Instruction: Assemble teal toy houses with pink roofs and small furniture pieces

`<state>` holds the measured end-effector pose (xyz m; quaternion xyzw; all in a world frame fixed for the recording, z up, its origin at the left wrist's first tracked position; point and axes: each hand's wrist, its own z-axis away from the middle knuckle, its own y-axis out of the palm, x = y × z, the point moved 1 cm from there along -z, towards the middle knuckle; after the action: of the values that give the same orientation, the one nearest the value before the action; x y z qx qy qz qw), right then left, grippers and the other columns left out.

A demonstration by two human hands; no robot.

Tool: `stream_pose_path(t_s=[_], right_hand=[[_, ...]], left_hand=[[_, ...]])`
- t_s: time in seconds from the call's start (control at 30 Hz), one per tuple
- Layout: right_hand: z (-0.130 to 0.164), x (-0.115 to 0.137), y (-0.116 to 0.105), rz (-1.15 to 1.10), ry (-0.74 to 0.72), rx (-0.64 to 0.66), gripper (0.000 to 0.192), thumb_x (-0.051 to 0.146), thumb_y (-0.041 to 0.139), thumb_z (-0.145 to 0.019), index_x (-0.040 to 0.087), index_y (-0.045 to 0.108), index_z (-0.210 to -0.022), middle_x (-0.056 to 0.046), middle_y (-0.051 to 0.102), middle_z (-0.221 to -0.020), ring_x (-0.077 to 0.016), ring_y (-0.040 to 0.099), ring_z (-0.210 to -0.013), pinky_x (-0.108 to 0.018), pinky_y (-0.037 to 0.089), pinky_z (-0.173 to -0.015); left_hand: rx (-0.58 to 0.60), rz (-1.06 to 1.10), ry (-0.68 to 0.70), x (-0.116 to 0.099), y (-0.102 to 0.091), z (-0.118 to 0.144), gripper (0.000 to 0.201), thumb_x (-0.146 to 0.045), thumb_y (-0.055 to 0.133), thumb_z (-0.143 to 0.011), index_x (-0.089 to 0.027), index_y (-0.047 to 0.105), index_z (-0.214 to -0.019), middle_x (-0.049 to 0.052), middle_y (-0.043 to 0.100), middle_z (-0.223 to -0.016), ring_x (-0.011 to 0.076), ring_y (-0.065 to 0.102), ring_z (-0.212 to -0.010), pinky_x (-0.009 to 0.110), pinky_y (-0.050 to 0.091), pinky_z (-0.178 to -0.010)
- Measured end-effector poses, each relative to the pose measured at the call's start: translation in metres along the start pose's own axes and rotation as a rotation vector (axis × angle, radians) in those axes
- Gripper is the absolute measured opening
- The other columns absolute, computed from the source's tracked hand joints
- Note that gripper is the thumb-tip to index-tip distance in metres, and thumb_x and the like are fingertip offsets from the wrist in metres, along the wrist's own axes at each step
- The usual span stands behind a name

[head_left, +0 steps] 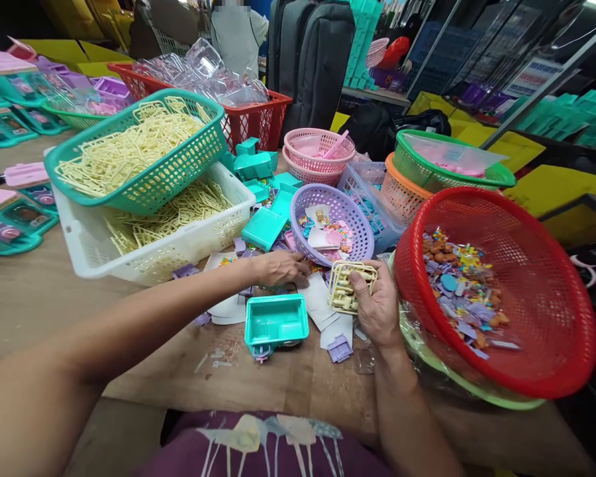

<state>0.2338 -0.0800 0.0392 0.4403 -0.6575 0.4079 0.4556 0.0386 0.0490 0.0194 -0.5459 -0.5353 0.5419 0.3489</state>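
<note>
Head cam, R hand (380, 310) gripping cream frames (344, 287), L hand (283, 268) nr purple basket (363, 232), can't tell grip

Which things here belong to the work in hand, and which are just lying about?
Likely belonging:
cream frame, held by the right hand
white cards near the left hand
teal box close by, open side up

Apparently just lying about:
pale scraps on the table
yellow boxes at the right
</note>
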Motion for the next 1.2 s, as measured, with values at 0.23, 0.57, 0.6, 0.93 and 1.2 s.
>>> stream_pose_path(t_s=[0.23,0.57,0.6,0.93,1.2], right_hand=[[0.000,-0.004,-0.003,0.028,-0.006,-0.030,0.033,0.048,0.063,-0.088,0.025,0.051,-0.110,-0.005,0.068,-0.098,-0.0227,0.068,-0.088,-0.037,0.056,-0.077],[-0.001,-0.007,-0.003,0.085,-0.008,-0.007,0.030,0.045,0.061,-0.090,0.026,0.051,-0.110,-0.005,0.071,-0.100,-0.0237,0.069,-0.089,-0.040,0.057,-0.079],[-0.001,-0.007,-0.003,0.090,-0.004,-0.007,0.029,0.045,0.061,-0.090,0.026,0.051,-0.110,-0.005,0.071,-0.099,-0.0236,0.069,-0.088,-0.039,0.057,-0.079],[-0.001,0.001,0.001,0.243,-0.052,0.007,0.028,0.046,0.058,-0.092,0.024,0.051,-0.107,-0.005,0.070,-0.095,-0.0224,0.068,-0.084,-0.035,0.055,-0.072],[0.001,0.000,-0.004,0.429,-0.143,-0.060,0.030,0.046,0.055,-0.094,0.023,0.052,-0.113,-0.007,0.069,-0.096,-0.0242,0.066,-0.085,-0.036,0.051,-0.073]], left_hand=[[0.064,0.197,0.056,-0.007,0.007,0.007,0.018,-0.022,0.055,-0.088,-0.021,0.066,-0.073,0.011,0.067,-0.098,0.0255,0.052,-0.096,0.040,0.039,-0.090],[-0.009,0.678,-0.167,-0.003,-0.011,0.018,0.035,-0.047,0.055,-0.091,-0.016,0.064,-0.078,0.004,0.066,-0.074,0.0156,0.060,-0.067,0.024,0.046,-0.060],[-0.015,0.713,-0.194,-0.004,-0.015,0.020,0.038,-0.049,0.052,-0.093,-0.016,0.064,-0.080,0.004,0.066,-0.072,0.0146,0.060,-0.064,0.023,0.046,-0.057],[-0.152,0.934,-0.433,-0.016,-0.030,0.024,0.026,-0.038,0.074,-0.077,-0.013,0.066,-0.076,0.001,0.065,-0.068,0.0117,0.057,-0.059,0.019,0.043,-0.051],[-0.095,1.070,-0.431,-0.018,-0.025,0.020,0.034,-0.047,0.061,-0.088,-0.016,0.075,-0.094,0.007,0.075,-0.086,0.0195,0.068,-0.074,0.028,0.055,-0.064]])
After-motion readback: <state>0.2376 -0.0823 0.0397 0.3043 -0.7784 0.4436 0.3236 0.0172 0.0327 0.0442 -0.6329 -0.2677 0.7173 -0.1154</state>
